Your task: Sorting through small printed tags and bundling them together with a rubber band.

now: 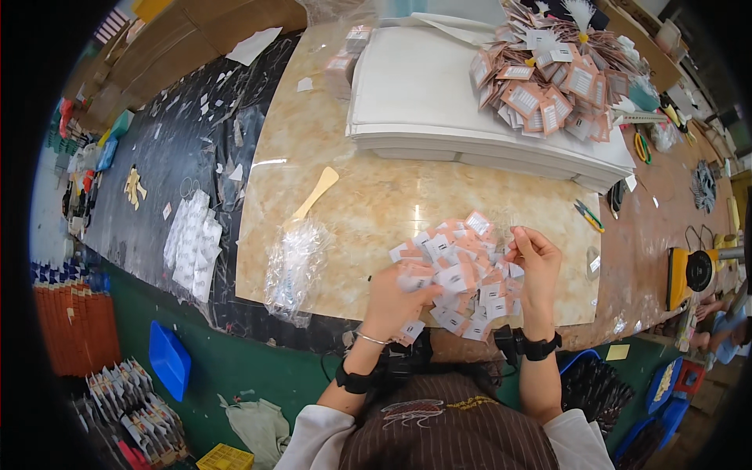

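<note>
A loose heap of small white-and-orange tags [470,276] lies on the marbled tabletop in front of me. At its left side my left hand [389,300] is closed, thumb and fingers around a tag [415,274] that looks blurred. To the right of the heap, my right hand [536,257] is raised a little, thumb and forefinger pinched together. Whatever it grips is too thin to make out; a faint, clear strand seems to run near the fingertips.
A stack of large white sheets [423,86] stands behind the heap, bearing bundled tags [548,86]. Left of the heap lie a crumpled clear plastic bag [294,270] and a yellow spatula-like tool [319,192]. Green-and-yellow snips [589,216] sit at the right.
</note>
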`<state>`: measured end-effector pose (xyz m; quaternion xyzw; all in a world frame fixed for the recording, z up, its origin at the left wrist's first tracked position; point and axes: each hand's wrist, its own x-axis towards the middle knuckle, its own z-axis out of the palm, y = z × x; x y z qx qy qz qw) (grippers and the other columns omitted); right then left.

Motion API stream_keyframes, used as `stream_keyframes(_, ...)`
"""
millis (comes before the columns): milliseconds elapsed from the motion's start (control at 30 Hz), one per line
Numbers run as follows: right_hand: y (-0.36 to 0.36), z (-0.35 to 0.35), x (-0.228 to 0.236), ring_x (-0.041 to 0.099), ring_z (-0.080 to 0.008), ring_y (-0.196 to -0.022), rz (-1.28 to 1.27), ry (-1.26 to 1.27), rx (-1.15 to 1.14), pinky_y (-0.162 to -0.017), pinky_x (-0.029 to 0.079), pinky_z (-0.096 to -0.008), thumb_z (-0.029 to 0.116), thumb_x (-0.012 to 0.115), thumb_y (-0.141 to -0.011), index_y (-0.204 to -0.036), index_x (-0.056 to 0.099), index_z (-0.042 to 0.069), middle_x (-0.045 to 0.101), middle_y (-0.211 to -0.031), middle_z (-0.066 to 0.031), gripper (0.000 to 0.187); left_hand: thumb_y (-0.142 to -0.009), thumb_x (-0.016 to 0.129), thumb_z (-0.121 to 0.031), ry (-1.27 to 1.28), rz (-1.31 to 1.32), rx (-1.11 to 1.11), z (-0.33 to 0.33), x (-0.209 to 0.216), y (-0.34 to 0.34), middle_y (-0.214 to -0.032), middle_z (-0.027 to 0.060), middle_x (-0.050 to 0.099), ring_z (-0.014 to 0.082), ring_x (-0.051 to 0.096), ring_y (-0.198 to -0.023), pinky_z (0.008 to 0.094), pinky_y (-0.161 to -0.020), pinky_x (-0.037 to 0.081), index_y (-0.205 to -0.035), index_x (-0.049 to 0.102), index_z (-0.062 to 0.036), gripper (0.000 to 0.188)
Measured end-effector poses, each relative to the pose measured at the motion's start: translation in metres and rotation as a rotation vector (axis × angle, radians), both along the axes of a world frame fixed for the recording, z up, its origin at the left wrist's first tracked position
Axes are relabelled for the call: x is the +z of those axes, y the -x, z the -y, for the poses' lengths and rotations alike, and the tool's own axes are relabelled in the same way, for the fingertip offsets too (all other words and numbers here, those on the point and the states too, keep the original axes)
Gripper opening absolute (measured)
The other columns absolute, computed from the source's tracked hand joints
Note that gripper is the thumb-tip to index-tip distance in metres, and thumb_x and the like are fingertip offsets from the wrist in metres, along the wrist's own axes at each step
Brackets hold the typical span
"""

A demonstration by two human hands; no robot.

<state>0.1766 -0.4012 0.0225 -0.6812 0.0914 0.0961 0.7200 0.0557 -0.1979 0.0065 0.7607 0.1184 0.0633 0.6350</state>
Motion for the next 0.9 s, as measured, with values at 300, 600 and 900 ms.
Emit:
stream_keyframes(300,0.001,-0.006,0.028,0.061,-0.0108,-0.059,0.196,0.057,-0.039,-0.057,0.05,-0.0224,0.004,0.064,-0.088,-0.097,0.062,-0.005,0.065,-0.066,-0.0077,0.014,-0.087,0.06,0.003,0.628,-0.167,0.202,-0.017,0.027,0.009,-0.105,0.0129,0.064,0.02,0.065,-0.094,0.0324,-0.08,0.059,-0.11,0.058,0.0087,0.024)
stream_keyframes(600,0.067,-0.049,0.065,0.062,-0.01,-0.062,-0.039,-0.102,0.513,-0.057,0.051,-0.0224,0.002,0.061,-0.09,-0.087,0.06,-0.003,0.066,-0.071,-0.008,0.005,-0.081,0.066,0.007,0.524,-0.073,0.282,0.012,0.078,0.0,-0.094,0.0131,0.068,0.0171,0.067,-0.082,0.0277,-0.07,0.058,-0.107,0.059,0.0103,0.027)
stream_keyframes(900,0.073,-0.053,0.068,0.062,-0.0084,-0.06,0.079,-0.017,0.482,-0.055,0.048,-0.0204,0.004,0.06,-0.091,-0.085,0.06,-0.003,0.066,-0.068,-0.0065,0.009,-0.078,0.07,0.008,0.436,0.024,0.38,0.023,0.084,0.004,-0.092,0.0128,0.068,0.0126,0.065,-0.079,0.0237,-0.067,0.054,-0.102,0.061,0.0085,0.026)
